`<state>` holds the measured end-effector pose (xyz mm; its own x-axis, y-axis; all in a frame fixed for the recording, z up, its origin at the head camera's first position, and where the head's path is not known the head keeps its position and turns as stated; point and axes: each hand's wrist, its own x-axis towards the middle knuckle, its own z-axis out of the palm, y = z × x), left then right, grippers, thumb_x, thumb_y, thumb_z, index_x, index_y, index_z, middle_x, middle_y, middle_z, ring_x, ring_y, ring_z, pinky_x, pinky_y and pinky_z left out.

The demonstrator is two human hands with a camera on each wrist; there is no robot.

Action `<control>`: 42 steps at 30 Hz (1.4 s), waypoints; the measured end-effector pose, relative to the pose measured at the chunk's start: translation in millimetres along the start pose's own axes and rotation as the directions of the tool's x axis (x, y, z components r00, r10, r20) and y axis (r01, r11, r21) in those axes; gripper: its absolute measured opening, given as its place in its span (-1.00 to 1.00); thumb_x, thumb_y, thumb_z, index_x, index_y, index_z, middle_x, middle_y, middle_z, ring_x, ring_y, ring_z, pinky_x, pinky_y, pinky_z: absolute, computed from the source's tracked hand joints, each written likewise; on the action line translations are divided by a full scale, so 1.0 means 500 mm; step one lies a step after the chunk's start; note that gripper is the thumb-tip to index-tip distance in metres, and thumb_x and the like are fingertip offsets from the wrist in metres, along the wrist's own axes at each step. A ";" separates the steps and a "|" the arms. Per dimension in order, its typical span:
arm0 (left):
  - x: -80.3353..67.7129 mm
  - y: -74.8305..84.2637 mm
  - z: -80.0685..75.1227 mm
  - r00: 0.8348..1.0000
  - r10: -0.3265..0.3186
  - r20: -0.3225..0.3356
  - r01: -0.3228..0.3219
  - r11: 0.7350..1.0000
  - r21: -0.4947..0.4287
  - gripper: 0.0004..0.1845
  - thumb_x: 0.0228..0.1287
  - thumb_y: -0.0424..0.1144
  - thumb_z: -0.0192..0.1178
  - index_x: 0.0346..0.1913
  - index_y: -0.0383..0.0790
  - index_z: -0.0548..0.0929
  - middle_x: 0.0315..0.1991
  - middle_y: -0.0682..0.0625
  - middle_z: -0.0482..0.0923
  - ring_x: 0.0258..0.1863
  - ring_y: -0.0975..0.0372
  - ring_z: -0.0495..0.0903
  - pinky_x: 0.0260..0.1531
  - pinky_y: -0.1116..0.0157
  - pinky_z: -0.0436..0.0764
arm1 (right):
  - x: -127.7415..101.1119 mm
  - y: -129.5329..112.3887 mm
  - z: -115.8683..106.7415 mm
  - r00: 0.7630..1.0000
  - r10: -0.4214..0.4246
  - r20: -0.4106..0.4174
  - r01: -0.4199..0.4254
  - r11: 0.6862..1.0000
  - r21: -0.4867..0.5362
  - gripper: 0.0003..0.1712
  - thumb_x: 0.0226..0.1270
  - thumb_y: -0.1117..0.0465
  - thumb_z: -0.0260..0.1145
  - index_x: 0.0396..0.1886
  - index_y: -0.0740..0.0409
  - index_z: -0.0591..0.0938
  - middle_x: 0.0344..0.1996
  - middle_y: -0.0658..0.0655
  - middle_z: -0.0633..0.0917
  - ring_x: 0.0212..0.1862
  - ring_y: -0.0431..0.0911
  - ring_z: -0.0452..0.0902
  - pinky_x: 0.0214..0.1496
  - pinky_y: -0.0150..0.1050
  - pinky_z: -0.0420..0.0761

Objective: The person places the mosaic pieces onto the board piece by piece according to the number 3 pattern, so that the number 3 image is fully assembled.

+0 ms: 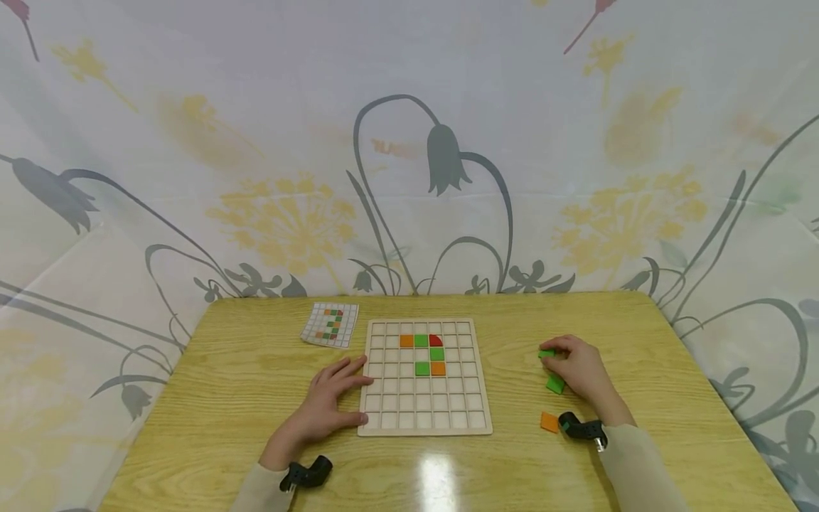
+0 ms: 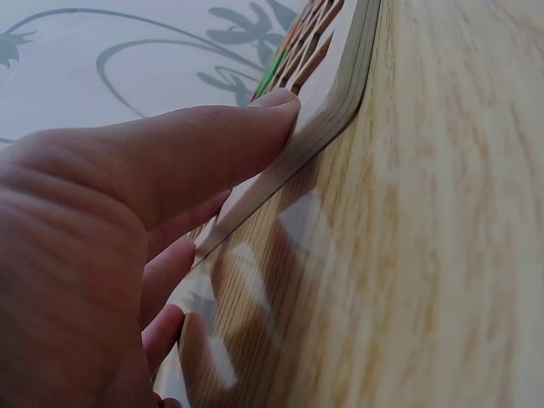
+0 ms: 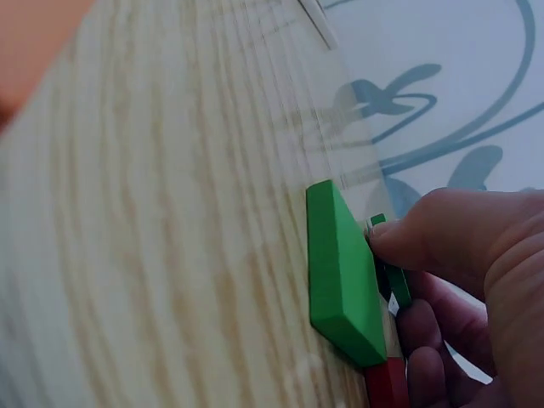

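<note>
A wooden grid board (image 1: 390, 419) lies on the table, holding several orange, green and red tiles in its upper cells. My left hand (image 1: 326, 402) touches the board's left edge, its fingers spread and the thumb near the lower corner. To the right of the board, my right hand (image 1: 581, 371) pinches a small green tile (image 1: 547, 353) between thumb and fingers. Just nearer lies another green square tile (image 1: 555, 385), large in the right wrist view. Beside it a bit of a red piece (image 3: 387, 384) shows, hidden by the hand in the head view.
Left of the board's top corner lies a pattern card (image 1: 330, 325) with a printed grid of coloured squares. A loose orange tile (image 1: 549, 422) sits close to the right wrist camera. Behind the wooden table (image 1: 256, 323) hangs a flower-printed curtain (image 1: 397, 235).
</note>
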<state>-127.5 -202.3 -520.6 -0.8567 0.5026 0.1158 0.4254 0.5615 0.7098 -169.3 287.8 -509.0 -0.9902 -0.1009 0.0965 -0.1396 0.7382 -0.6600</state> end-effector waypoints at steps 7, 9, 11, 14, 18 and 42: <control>0.001 0.001 0.003 1.000 -0.001 -0.002 0.001 1.000 -0.007 -0.44 0.17 -0.05 0.43 0.25 -0.07 0.62 0.52 -0.13 0.17 0.50 -0.17 -0.03 0.28 -0.34 -0.19 | -0.003 0.006 -0.002 1.000 -0.002 0.003 0.002 1.000 0.010 -0.72 0.30 0.29 0.40 -0.01 0.24 0.73 -0.01 0.28 0.66 -0.11 0.09 0.57 -0.10 -0.02 0.53; 0.001 0.001 0.003 1.000 -0.002 -0.004 0.002 1.000 -0.006 -0.43 0.16 -0.05 0.44 0.25 -0.08 0.62 0.52 -0.13 0.17 0.50 -0.17 -0.03 0.28 -0.34 -0.19 | -0.004 0.005 -0.003 1.000 -0.012 0.000 0.012 1.000 0.017 -0.71 0.29 0.29 0.40 0.00 0.23 0.73 -0.03 0.26 0.66 -0.15 0.04 0.56 -0.13 -0.06 0.53; 0.000 0.001 0.002 1.000 -0.003 -0.004 0.003 1.000 -0.003 -0.42 0.15 -0.06 0.45 0.25 -0.09 0.62 0.52 -0.13 0.17 0.50 -0.16 -0.04 0.28 -0.33 -0.19 | -0.005 0.003 -0.004 1.000 -0.025 -0.004 0.025 0.999 0.025 -0.71 0.29 0.30 0.41 0.00 0.23 0.73 -0.05 0.24 0.67 -0.18 0.00 0.54 -0.15 -0.08 0.53; 0.000 0.001 0.001 1.000 -0.008 -0.001 0.008 1.000 0.003 -0.40 0.13 -0.06 0.46 0.26 -0.10 0.62 0.53 -0.11 0.16 0.51 -0.15 -0.04 0.29 -0.32 -0.19 | -0.005 -0.002 -0.005 0.998 -0.053 -0.015 0.054 0.998 0.022 -0.71 0.27 0.31 0.42 -0.01 0.23 0.74 -0.07 0.22 0.68 -0.21 -0.05 0.52 -0.18 -0.13 0.53; 0.000 0.002 0.000 1.000 -0.007 -0.002 0.007 1.000 0.001 -0.41 0.13 -0.06 0.46 0.25 -0.09 0.62 0.53 -0.09 0.16 0.51 -0.14 -0.04 0.30 -0.31 -0.18 | -0.005 -0.009 -0.004 0.996 -0.086 -0.033 0.087 0.996 0.024 -0.71 0.24 0.34 0.43 -0.02 0.26 0.74 -0.13 0.18 0.67 -0.25 -0.09 0.52 -0.24 -0.21 0.54; -0.002 -0.001 0.002 1.000 0.022 -0.022 -0.022 1.000 -0.001 -0.42 0.13 -0.08 0.46 0.24 -0.11 0.63 0.52 -0.13 0.18 0.49 -0.19 -0.01 0.27 -0.33 -0.16 | -0.013 -0.090 0.045 0.962 -0.273 0.004 0.273 0.962 -0.028 -0.72 0.13 0.45 0.44 -0.12 0.29 0.75 -0.20 0.11 0.62 -0.22 -0.02 0.54 -0.20 -0.08 0.61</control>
<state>-126.6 -202.3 -521.6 -0.8536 0.5000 0.1465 0.4436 0.5500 0.7076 -156.9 240.2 -497.0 -0.9147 -0.3012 0.2695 -0.4040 0.7012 -0.5874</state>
